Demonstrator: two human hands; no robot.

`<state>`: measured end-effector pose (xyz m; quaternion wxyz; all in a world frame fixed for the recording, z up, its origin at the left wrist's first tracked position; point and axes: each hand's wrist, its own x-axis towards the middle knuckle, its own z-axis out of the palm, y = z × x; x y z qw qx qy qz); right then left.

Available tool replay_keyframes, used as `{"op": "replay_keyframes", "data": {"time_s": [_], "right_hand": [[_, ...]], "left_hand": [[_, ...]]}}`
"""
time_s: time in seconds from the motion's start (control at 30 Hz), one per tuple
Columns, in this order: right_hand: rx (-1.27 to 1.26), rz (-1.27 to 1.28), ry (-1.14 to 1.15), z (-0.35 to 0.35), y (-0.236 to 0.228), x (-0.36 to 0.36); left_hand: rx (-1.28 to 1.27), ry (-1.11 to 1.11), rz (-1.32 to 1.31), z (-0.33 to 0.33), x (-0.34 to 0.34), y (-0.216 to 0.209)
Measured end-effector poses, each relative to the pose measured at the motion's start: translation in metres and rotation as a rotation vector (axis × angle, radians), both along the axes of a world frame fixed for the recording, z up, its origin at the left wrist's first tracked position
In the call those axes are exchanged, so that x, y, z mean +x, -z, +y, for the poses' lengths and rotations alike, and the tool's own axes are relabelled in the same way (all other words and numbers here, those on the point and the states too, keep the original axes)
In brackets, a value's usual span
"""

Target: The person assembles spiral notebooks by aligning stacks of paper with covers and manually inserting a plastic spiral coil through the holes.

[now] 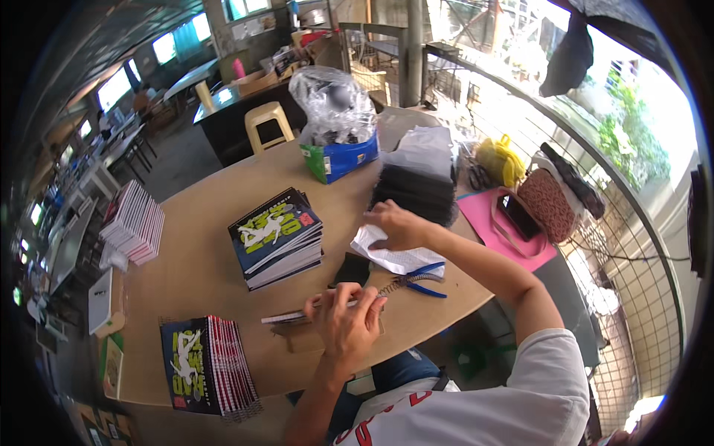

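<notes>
My left hand is closed around a thin booklet held edge-on above the table, its pale page edges showing at the left. From that hand's right side a dark spiral coil sticks out; how it meets the booklet is hidden by the fingers. Blue-handled pliers lie just right of the coil. My right hand hovers with fingers curved and apart over a white paper sheet, beside a pile of black ridged strips that look like binding coils. Nothing shows between its fingers.
Dark-covered booklets are stacked mid-table; coil-bound ones stand front left. Another stack sits at the left edge. A blue-green box with clear plastic is at the back. A phone and patterned bag are at right.
</notes>
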<state>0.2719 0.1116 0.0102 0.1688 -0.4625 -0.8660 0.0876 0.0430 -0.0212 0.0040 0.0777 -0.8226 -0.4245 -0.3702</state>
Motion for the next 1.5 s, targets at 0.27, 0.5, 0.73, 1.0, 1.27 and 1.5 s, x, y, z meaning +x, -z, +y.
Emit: {"op": "replay_keyframes", "data": {"time_s": [0.27,0.5,0.73,1.0,1.27,1.5], "right_hand": [[-0.366,-0.634,-0.158,0.024,0.054,-0.119],[-0.090,-0.387,-0.289,0.005,0.047,-0.054],[-0.361,0.345,-0.485,-0.007,0.000,-0.022],[-0.810,0.864,-0.528,-0.048,-0.022,0.023],[-0.827,0.005,-0.484,-0.025,-0.022,-0.013],[-0.707,0.212,-0.389,-0.035,-0.025,-0.014]], "left_hand": [[-0.048,0.012,-0.004,0.009,-0.021,0.006],[-0.132,0.056,0.020,0.005,0.009,-0.011],[-0.230,0.117,0.013,0.001,-0.031,-0.008],[-0.147,-0.002,-0.059,-0.007,-0.029,-0.003],[-0.212,0.068,-0.096,-0.001,-0.034,-0.007],[-0.241,0.040,-0.167,-0.006,-0.039,-0.001]]}}
